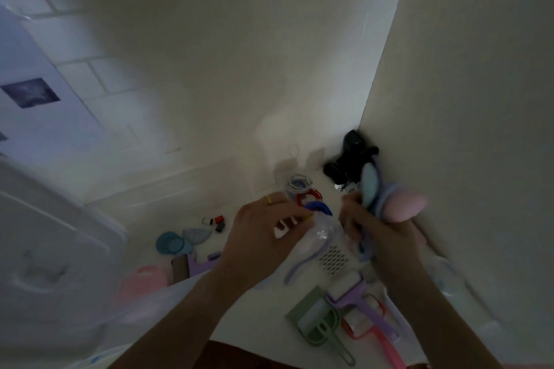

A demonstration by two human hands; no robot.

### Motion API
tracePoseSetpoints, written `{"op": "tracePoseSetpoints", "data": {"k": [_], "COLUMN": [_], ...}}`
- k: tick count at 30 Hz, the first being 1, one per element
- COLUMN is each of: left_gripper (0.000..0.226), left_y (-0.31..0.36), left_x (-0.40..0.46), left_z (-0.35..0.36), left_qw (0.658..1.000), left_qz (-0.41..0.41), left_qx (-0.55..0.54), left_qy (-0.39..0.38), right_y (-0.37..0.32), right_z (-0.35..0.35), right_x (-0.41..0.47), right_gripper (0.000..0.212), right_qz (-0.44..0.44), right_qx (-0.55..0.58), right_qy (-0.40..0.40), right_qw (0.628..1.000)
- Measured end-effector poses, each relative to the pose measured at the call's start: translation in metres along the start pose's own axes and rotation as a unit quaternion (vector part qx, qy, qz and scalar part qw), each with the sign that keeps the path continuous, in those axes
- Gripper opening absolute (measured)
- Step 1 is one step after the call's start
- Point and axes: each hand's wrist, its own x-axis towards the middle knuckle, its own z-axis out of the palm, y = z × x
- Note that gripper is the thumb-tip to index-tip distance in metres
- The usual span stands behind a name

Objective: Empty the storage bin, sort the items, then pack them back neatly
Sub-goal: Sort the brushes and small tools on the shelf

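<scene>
My left hand [260, 237] grips a clear plastic bottle [322, 229] with a blue ring [319, 208] at its top, above the white floor. My right hand [374, 231] holds a bunch of soft items: a pink oval pad [404, 207], a teal oval pad [369, 186] and lilac bands. The translucent storage bin [54, 249] stands at the left, blurred. Sorted items lie on the floor: purple and pink lint rollers [356, 293], a green dustpan set [317, 317] and a white grater-like piece [334, 260].
A black bundle with cords [349, 162] lies in the wall corner. A jar with bands [296, 186], small thread spools [214, 222], teal round pads [174, 244], a pink container [147, 278] and a purple piece [198, 265] are scattered on the floor. A wall [479, 99] rises at right.
</scene>
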Motion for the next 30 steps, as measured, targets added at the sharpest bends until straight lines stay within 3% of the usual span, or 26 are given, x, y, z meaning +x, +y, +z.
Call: {"op": "tracePoseSetpoints", "data": {"k": [3,7,9,11,16,18,22,24,28,30], "left_gripper": [0.01,0.009,0.009,0.009,0.011,0.01,0.005,0.003,0.013,0.013], "left_y": [-0.024,-0.018,-0.011,-0.009,-0.009,-0.01,-0.019,-0.026,-0.033,-0.033], "left_x": [-0.011,-0.005,0.002,0.006,0.006,0.004,-0.004,-0.01,-0.018,-0.019], "left_z": [-0.012,-0.014,-0.011,-0.012,-0.014,-0.012,-0.022,-0.037,-0.057,-0.057], "left_qw": [0.999,1.0,0.999,0.999,0.999,0.999,0.998,0.998,0.996,0.996], "left_qz": [-0.017,0.0,0.019,0.026,0.016,0.016,0.012,0.002,-0.02,-0.013], "left_qx": [0.027,0.019,0.018,0.011,0.005,0.005,0.032,0.054,0.082,0.091], "left_qy": [-0.01,-0.021,-0.023,-0.031,-0.029,-0.034,-0.047,-0.041,-0.017,-0.012], "right_y": [-0.014,-0.013,-0.002,0.006,0.016,0.016,0.01,0.005,0.002,0.007], "right_z": [-0.016,0.005,0.021,0.026,0.024,0.027,0.012,-0.005,-0.024,-0.024], "right_x": [0.006,-0.001,-0.002,0.0,0.007,0.007,0.015,0.019,0.02,0.019], "right_gripper": [0.018,0.012,0.015,0.007,0.019,0.012,0.007,0.006,0.009,0.028], "right_qz": [-0.014,-0.014,-0.022,-0.046,-0.037,-0.041,-0.034,-0.043,-0.026,-0.019], "right_qx": [0.01,-0.21,-0.24,-0.233,-0.212,-0.185,-0.122,-0.072,-0.029,-0.053], "right_qy": [0.014,-0.056,-0.095,-0.098,-0.087,-0.083,0.026,0.038,0.05,0.077], "right_qw": [1.0,0.976,0.966,0.967,0.973,0.978,0.992,0.996,0.998,0.995]}}
